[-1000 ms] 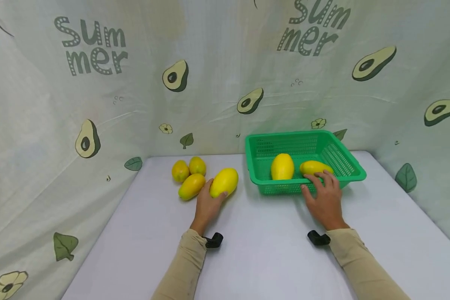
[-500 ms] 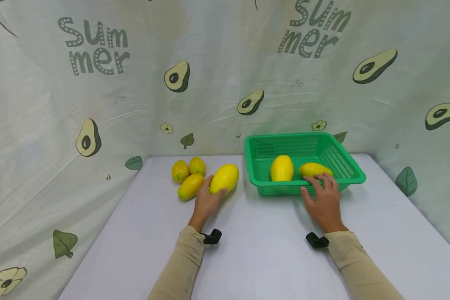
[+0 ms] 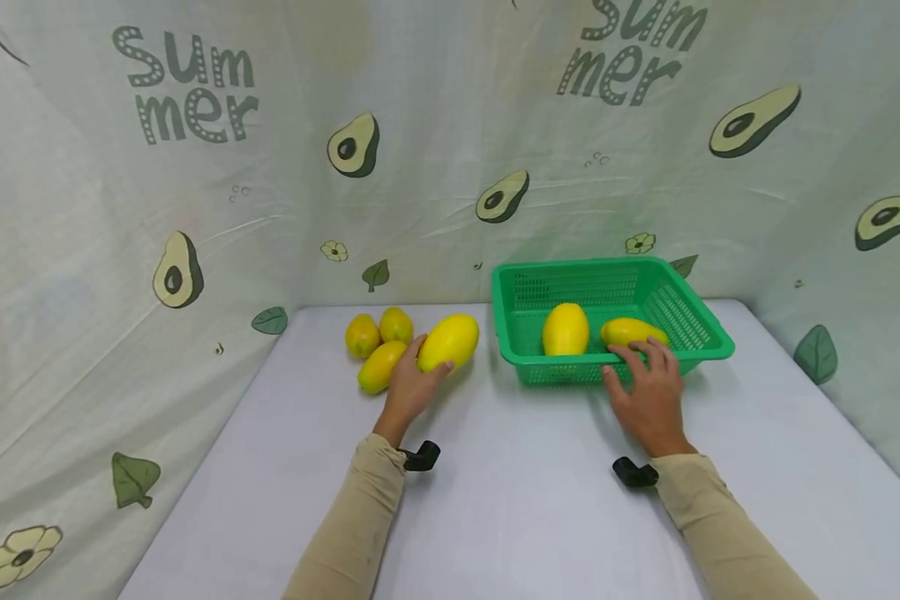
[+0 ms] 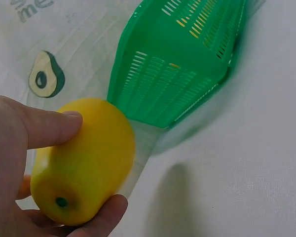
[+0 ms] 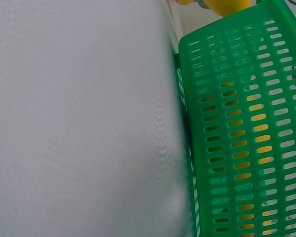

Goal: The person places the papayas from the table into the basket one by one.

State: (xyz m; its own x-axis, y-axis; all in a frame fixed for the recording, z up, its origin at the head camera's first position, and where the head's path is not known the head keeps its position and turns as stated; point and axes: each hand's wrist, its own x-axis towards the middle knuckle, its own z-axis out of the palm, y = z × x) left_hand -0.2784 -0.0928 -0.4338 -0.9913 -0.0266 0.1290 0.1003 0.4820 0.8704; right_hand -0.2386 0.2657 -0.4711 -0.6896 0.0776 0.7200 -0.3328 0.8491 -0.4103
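Observation:
My left hand [image 3: 411, 385] holds a yellow mango [image 3: 450, 342] above the white table, left of the green basket [image 3: 547, 373]. In the left wrist view the thumb lies along the upper side of that mango [image 4: 96, 153], with fingers beneath it and its dark stem spot facing the camera. My right hand [image 3: 651, 400] is at the basket's front rim, fingers bent over it and thumb on the outside. Inside the basket lie two mangoes, a large one [image 3: 566, 329] and a smaller one [image 3: 632, 331] close to the right fingertips. The right wrist view shows the slotted basket wall [image 5: 246, 133], without the hand.
Three smaller yellow-green mangoes, one at the front [image 3: 377, 369] and two behind [image 3: 362, 335], lie grouped left of my left hand. A printed cloth [image 3: 420, 125] hangs behind the white table [image 3: 510, 500].
My left hand has raised the mango slightly and moved it a little away from me. The right hand stays at the basket rim. The basket and other mangoes keep their places.

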